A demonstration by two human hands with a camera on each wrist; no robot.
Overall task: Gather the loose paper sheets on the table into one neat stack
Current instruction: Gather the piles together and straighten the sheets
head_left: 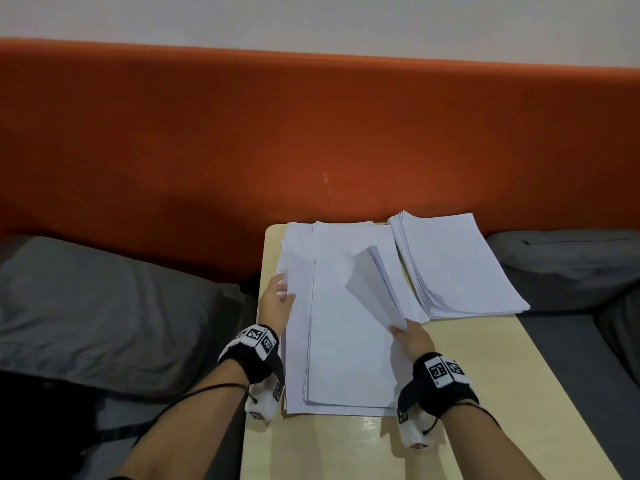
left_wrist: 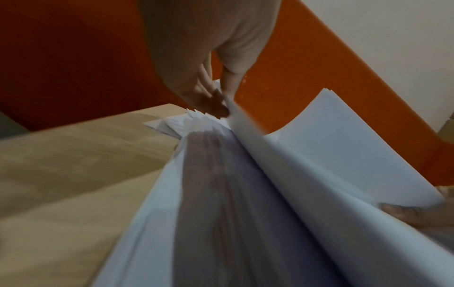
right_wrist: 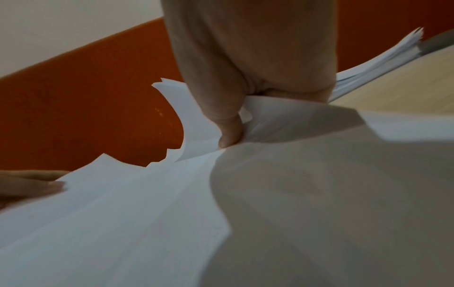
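White paper, most of it already in two piles. Head view: loose sheets (head_left: 346,341) spread unevenly at the middle of the pale wooden surface (head_left: 450,410), edges fanned and stepped; tidier stack (head_left: 457,265) just to their right, touching. Merging and squaring probably still left. Left hand (head_left: 277,303) at the pile's left edge, right hand (head_left: 412,337) at its near right, pinching a lifted bundle (head_left: 374,285).

Left wrist view: left fingers (left_wrist: 209,97) curled onto the fanned far edge, gripping; bundle curving upward at right.

Right wrist view: right thumb (right_wrist: 228,126) pressed into raised sheets, clamped against the fingers.
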